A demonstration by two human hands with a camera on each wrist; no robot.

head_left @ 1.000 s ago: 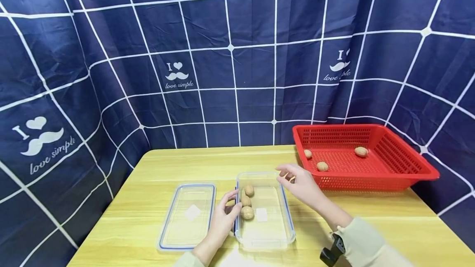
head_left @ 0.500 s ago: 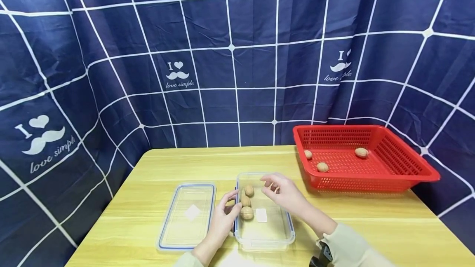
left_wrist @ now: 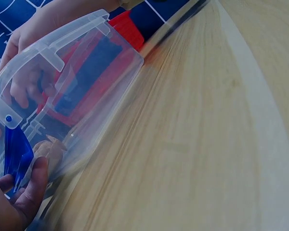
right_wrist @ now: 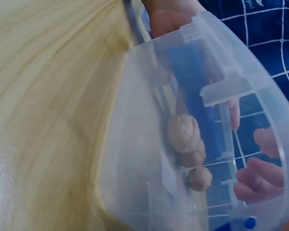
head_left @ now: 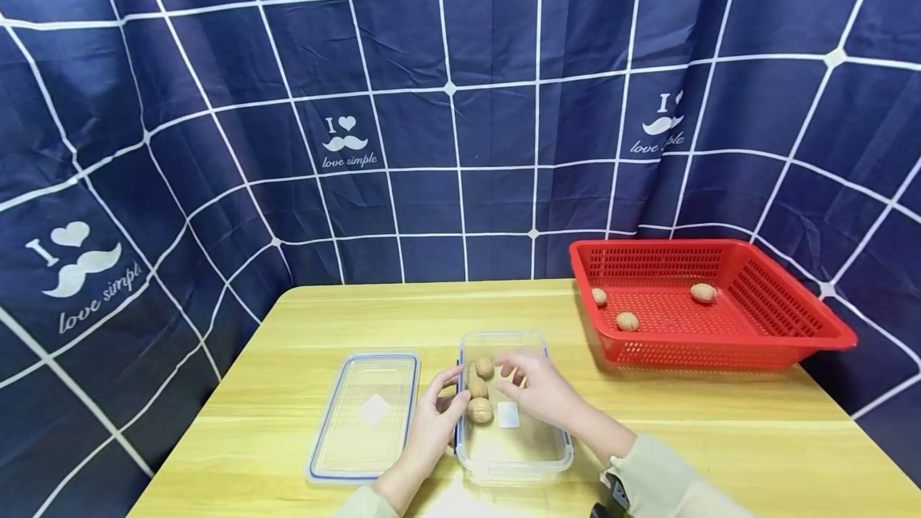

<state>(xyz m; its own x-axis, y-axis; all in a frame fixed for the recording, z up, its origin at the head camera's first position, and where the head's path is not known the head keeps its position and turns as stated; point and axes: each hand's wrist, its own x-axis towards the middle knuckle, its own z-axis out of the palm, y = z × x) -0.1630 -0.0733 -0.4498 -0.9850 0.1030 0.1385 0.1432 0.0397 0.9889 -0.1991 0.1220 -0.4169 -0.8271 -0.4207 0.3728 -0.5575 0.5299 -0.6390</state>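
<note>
A clear plastic food container [head_left: 514,466] with a blue clip [left_wrist: 19,154] along its left side stands on the table. Three walnuts lie in a row along its left wall; the nearest walnut [head_left: 480,411] is the largest in view. My left hand [head_left: 429,426] holds that left side, thumb and fingers around the clip in the left wrist view. Above the container's inside hovers my right hand [head_left: 543,390], fingers loosely bent, fingertips close to the farthest walnut [head_left: 484,367]. Between its thumb and fingers the right wrist view shows a gap; no walnut is seen there.
The container's lid [head_left: 363,418], clear with a blue seal, lies flat to the left. A red plastic basket [head_left: 719,350] at the right back holds three walnuts, one [head_left: 627,321] near its front wall. A blue checked curtain [head_left: 496,134] hangs behind the wooden table [head_left: 237,430].
My right hand has moved left, from above the container's right rim to over its middle, close to the walnuts. The left hand, container, lid and basket stay where they were.
</note>
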